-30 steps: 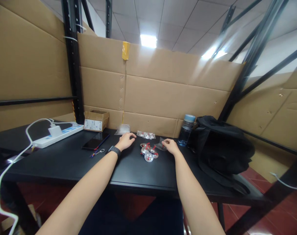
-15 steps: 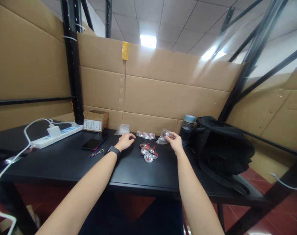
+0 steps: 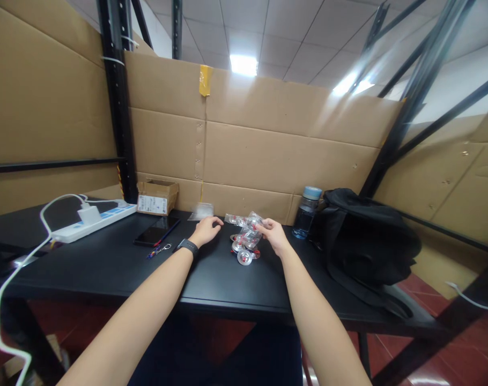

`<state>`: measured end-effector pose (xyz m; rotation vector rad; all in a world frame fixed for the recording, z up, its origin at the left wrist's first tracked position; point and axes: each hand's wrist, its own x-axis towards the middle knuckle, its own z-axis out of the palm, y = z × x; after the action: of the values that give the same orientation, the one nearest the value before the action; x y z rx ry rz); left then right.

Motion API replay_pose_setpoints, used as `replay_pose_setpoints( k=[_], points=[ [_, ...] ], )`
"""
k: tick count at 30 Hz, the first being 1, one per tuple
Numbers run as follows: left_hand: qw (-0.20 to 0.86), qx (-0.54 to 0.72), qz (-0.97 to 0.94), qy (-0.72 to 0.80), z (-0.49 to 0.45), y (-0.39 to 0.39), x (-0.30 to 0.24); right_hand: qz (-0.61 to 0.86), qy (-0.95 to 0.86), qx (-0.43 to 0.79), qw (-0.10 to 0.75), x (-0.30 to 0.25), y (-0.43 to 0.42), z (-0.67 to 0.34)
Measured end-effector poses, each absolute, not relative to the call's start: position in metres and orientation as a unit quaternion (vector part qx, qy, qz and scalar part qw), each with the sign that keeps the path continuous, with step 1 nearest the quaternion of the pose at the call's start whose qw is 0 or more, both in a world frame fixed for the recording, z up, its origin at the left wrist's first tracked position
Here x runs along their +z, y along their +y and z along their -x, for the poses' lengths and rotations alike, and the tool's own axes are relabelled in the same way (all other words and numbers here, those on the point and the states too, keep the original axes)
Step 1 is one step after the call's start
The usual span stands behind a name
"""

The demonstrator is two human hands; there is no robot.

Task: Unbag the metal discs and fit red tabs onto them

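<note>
My right hand (image 3: 273, 234) pinches a crinkled clear plastic bag (image 3: 250, 228) by its right edge. The bag hangs over a small pile of round clear and silvery discs with red parts (image 3: 244, 258), which look like suction cups, and hides part of it. What is inside the bag is hard to make out. Behind lies a clear strip packet (image 3: 233, 219), partly covered by the held bag. On the black table, left of the pile, rests my left hand (image 3: 206, 230), fingers loosely bent and apart, holding nothing. A flat clear plastic packet (image 3: 202, 211) lies just beyond it.
At left are a white power strip (image 3: 95, 224) with its cable, a small open cardboard box (image 3: 158, 197), a dark phone (image 3: 156, 231) and a keychain (image 3: 159, 251). A blue-capped bottle (image 3: 306, 213) and black backpack (image 3: 364, 241) stand at right. Cardboard walls (image 3: 252, 155) close the back.
My right hand has moved left with the plastic bag, from beside the bottle to above the pile of discs. My left hand has stayed in place.
</note>
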<state>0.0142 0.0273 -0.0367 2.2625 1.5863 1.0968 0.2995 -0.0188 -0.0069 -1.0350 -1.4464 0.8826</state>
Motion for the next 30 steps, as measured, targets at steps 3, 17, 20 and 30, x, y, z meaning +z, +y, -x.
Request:
replay_pose_setpoints(
  k=[3,17,20,30],
  points=[
    [0.084,0.371,-0.756,0.532,-0.014,0.029,-0.038,0.437,-0.622,0.376,0.530,-0.008,-0.020,-0.296],
    [0.208,0.403,-0.812,0.367,-0.044,0.006,-0.025,0.378,-0.624,0.428,0.534,-0.016,-0.017,-0.291],
    [0.205,0.401,-0.817,0.360,-0.053,0.000,-0.024,0.370,-0.626,0.430,0.535,-0.016,-0.017,-0.290],
    [0.098,0.428,-0.835,0.333,-0.054,-0.009,-0.015,0.407,-0.631,0.402,0.524,-0.013,-0.017,-0.291]
  ],
)
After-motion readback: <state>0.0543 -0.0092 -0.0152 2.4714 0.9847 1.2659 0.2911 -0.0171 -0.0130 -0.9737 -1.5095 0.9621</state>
